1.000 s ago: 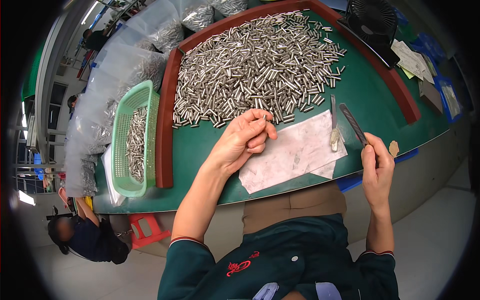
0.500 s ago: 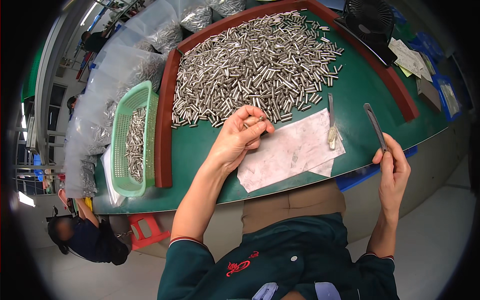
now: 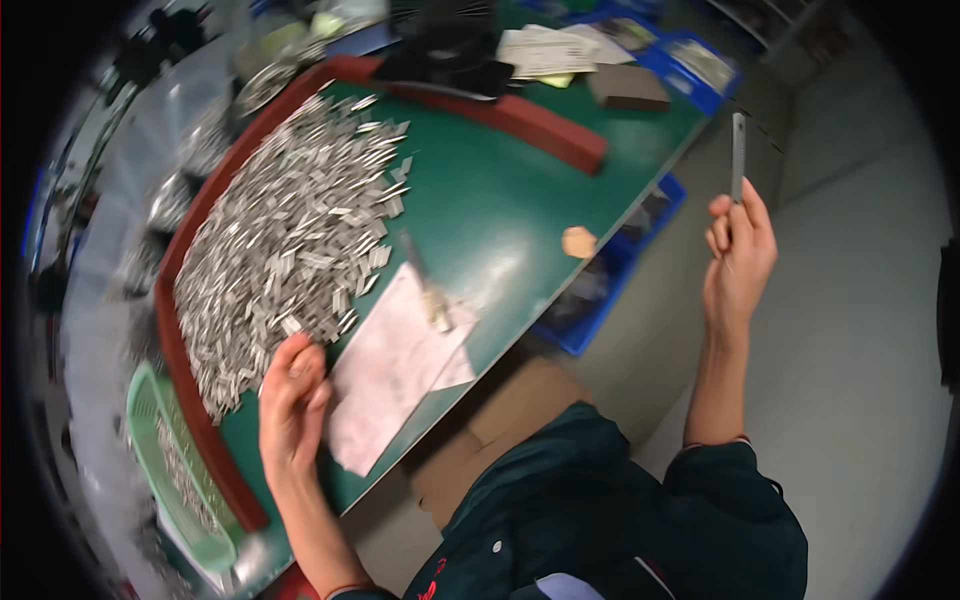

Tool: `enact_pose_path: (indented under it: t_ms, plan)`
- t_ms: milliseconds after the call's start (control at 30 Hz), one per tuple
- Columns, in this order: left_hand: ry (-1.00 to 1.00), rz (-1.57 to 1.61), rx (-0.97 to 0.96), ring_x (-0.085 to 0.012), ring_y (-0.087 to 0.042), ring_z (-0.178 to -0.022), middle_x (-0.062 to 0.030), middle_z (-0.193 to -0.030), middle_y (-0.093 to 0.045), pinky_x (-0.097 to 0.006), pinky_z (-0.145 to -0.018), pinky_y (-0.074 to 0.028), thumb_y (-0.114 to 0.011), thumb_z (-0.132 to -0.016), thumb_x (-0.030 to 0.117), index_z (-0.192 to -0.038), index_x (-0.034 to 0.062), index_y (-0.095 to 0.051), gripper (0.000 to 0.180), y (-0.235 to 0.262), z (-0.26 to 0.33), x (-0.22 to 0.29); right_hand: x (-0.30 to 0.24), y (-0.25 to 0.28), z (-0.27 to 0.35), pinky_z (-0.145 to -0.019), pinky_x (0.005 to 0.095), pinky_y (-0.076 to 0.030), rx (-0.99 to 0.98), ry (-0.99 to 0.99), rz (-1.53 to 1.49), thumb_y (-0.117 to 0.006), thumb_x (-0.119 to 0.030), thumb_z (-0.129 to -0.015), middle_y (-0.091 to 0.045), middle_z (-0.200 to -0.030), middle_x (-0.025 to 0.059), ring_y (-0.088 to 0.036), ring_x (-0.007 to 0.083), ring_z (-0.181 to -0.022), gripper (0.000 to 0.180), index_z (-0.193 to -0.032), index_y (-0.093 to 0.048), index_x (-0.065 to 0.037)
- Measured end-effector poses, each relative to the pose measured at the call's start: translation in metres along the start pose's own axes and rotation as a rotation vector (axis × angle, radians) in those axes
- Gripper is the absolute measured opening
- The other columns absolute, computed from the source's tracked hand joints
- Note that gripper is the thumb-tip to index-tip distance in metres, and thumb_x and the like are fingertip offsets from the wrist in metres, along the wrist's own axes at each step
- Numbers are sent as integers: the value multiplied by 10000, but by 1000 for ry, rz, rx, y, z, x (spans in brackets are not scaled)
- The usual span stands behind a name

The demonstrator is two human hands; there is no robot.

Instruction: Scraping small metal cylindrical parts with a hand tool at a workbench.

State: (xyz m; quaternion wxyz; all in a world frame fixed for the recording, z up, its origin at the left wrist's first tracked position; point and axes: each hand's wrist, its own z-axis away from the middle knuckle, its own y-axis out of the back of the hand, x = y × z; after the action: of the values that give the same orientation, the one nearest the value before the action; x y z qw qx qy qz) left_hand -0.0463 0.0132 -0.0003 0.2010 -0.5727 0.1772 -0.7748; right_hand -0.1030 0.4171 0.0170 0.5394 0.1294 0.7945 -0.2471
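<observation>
My left hand (image 3: 293, 400) is over the table by the near edge of the pile, its fingers curled together; what they hold, if anything, is blurred and hidden. Short metal pins (image 3: 290, 240) make up the wide, silvery pile. Beside that hand lies a stained pale sheet of paper (image 3: 375, 385) with a thin tool (image 3: 432, 300) on it, its near end wrapped in something pale. My right hand (image 3: 738, 240) is raised off to the right, past the table edge. Its fingers and thumb grip the lower end of a flat grey metal file (image 3: 738, 150), which points up.
A dark red wooden rail (image 3: 545, 130) borders the green table (image 3: 500, 200). Left of it stands a green plastic basket (image 3: 145, 420) holding pins. A black fan (image 3: 445, 50), papers (image 3: 548, 50) and a brown block (image 3: 628, 88) sit at the back. Blue bins (image 3: 578, 335) show below the table edge.
The whole view has swung to the right, so table and pile appear tilted and further left. My right hand has moved up and outward with the file. My left hand's fingers stay curled.
</observation>
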Motion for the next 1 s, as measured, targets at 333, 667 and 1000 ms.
enact_pose_path:
  t_ms: [333, 667, 1000]
  plan:
    - [-31, -9, -16, -18, -247, -429, -9, -681, -415, -139, -352, -185, -479, -866, 142, -1001, 26, -463, 179, 3, -5, 1, 152, 96, -50, -382, 206, -279, 134, -337, 565, -474, -72, -794, -475, -598, -21, -377, 47, -453, 205, -969, -570, -26]
    - [-145, -247, 9, -44, -239, -406, 30, -494, -321, -178, -387, -194, -454, -875, 273, -781, 65, -435, 229, -5, -5, -6, 194, 54, -101, -646, 380, -471, -47, -368, 891, -605, -207, -668, -607, -705, 195, -613, 304, -706, 205, -687, -623, -3]
    - [-78, -112, 103, -36, -282, -455, -20, -686, -446, -167, -410, -210, -442, -870, 144, -933, 29, -500, 143, -9, -4, -2, 124, 27, -40, -571, 240, -460, 151, -50, 267, -457, 44, -668, -562, -838, 96, -547, 142, -690, 299, -953, -548, 28]
